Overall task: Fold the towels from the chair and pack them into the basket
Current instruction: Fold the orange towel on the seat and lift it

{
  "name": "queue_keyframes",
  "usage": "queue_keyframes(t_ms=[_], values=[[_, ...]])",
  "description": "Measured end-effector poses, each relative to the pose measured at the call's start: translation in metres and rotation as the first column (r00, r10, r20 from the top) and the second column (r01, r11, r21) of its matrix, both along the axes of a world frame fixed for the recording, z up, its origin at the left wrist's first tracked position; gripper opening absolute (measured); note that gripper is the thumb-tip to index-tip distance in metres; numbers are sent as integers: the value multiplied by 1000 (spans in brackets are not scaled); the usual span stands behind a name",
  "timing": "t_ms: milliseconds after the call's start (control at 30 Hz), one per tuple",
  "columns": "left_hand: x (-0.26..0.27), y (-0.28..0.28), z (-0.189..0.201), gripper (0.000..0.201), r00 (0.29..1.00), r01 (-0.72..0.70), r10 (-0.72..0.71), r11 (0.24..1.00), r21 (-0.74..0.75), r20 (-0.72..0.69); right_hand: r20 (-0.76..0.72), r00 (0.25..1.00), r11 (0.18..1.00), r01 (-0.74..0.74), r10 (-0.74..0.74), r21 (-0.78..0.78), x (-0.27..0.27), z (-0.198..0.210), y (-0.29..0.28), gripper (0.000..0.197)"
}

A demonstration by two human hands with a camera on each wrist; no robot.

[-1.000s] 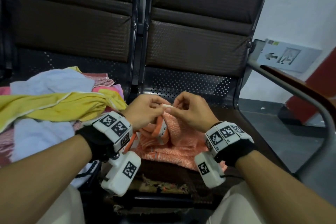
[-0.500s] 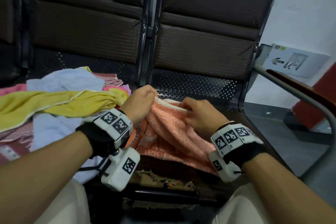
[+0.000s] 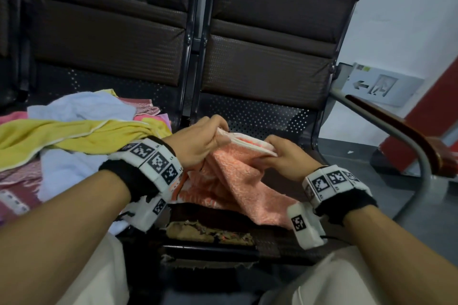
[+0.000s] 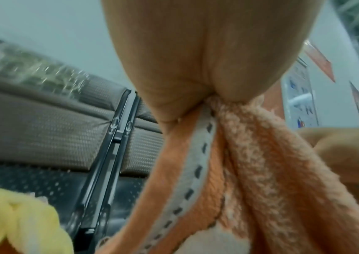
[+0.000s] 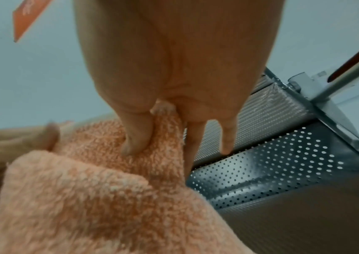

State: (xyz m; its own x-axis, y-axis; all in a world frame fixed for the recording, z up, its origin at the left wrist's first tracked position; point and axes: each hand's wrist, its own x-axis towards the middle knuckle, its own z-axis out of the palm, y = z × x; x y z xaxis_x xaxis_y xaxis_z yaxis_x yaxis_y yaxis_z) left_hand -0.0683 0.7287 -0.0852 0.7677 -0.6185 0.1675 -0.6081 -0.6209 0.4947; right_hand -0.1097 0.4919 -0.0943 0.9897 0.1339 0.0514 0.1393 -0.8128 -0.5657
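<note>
now | left hand [image 3: 198, 142] pinches orange towel [image 3: 238, 178] edge | right hand [image 3: 287, 158] pinches same edge

The fingertips of the left hand [image 3: 198, 141] are hidden behind the white edge of the orange towel [image 3: 238, 181], so the grip there cannot be seen exactly. In the left wrist view the palm covers the place where the towel is held. The lower part of the towel is hidden behind the right wrist band [image 3: 332, 186]. The pile of towels [image 3: 74, 136] on the left chair seat is cut off by the left edge of the head view, and the lower ones lie under the yellow towel [image 3: 81, 135]. The wall sign [image 3: 381, 85] is too small to read. The left wrist view is blurred at its borders.
</note>
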Motion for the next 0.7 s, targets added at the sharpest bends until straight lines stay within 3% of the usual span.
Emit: queue_keyframes(t_ms=[67, 167, 333, 500, 700], values=[[-1, 0, 1, 29, 1000, 2, -3, 999, 39, 28, 82, 997, 999, 5, -10, 51, -4, 1, -7, 16], [-2, 0, 8, 14, 989, -41, 52, 996, -81, 139, 212, 974, 986, 51, -84, 157, -6, 12, -11, 14], [-12, 0, 30, 19, 948, -173, 230, 953, -251, 218, 259, 937, 897, 106, -235, 430, -6, 49, -3, 20], [-18, 7, 79, 17, 944, -204, 274, 923, -327, 186, 340, 915, 933, 89, -215, 349, -2, 109, 2, 19], [-1, 9, 137, 20, 908, -233, 320, 923, -308, 271, 456, 861, 955, 104, -226, 278, 10, 165, 9, 14]])
